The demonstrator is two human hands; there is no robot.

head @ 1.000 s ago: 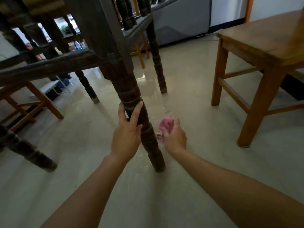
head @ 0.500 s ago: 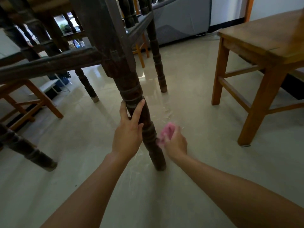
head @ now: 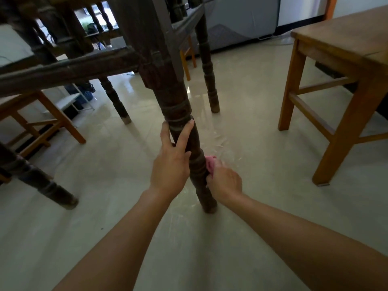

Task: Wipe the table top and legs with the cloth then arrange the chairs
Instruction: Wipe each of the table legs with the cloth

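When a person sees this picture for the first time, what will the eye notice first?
First comes the dark turned table leg in the middle, which the left hand grips just below its carved rings. Lower, on the leg's right side, the right hand presses a pink cloth against it. A light wooden chair stands apart at the right.

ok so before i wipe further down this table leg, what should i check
1. Steadying grip of the left hand on the table leg: ok.
2. The right hand holds the pink cloth: ok.
3. Cloth against the leg's right side: ok.
4. Leg's foot planted on the floor: ok.
5. Leg's far side wiped: cannot tell.
6. The wooden chair tucked in: not ok, it stands apart on the right.
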